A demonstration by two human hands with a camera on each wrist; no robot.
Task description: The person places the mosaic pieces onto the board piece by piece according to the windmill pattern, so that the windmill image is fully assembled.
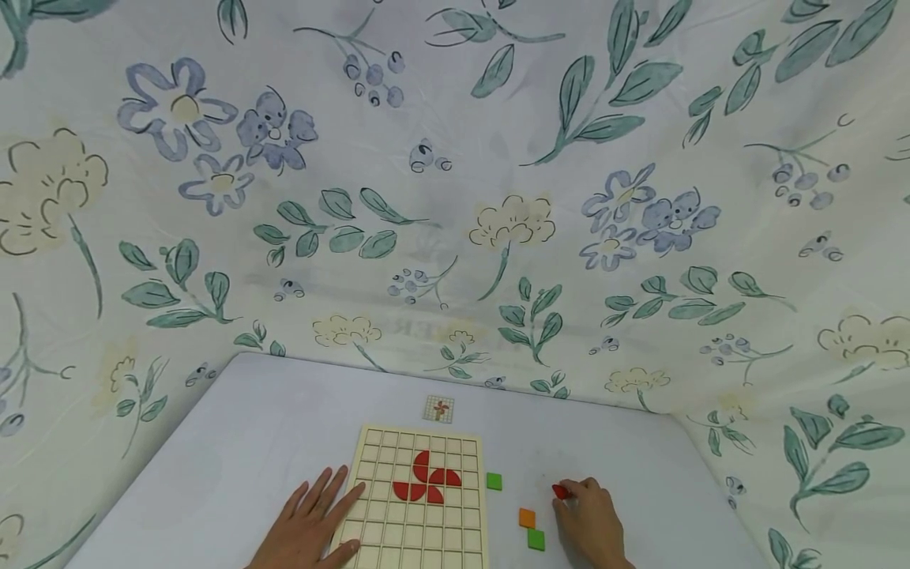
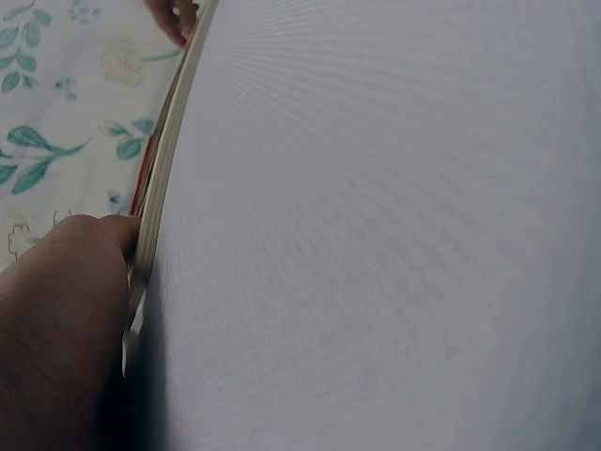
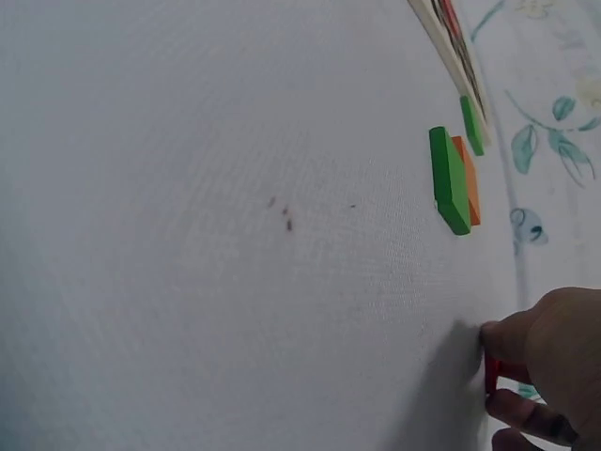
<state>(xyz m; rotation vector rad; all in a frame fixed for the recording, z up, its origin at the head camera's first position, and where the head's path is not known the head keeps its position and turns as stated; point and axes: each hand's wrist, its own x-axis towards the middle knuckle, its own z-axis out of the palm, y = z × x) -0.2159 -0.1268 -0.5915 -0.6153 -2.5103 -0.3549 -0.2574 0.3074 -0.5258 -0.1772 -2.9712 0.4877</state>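
A cream grid board (image 1: pixel 384 533) lies on the white table, with several red quarter-round tiles (image 1: pixel 419 491) set in a pinwheel in its upper middle. My left hand (image 1: pixel 306 518) rests with spread fingers over the board's left edge. Right of the board, my right hand (image 1: pixel 590 518) pinches a red tile (image 1: pixel 560 491) between thumb and fingers, close over the table. The right wrist view shows this red tile (image 3: pixel 491 374) at the fingertips, partly hidden by them. Between the board and that hand lie an orange square tile (image 1: pixel 527 518) and a green square tile (image 1: pixel 536 540).
Another green square tile (image 1: pixel 494 481) lies just off the board's right edge. Behind the board is a small pattern card (image 1: pixel 439 408) picturing a red pinwheel on a grid. A floral cloth (image 1: pixel 441 261) hangs beyond the table's far edge and at its sides.
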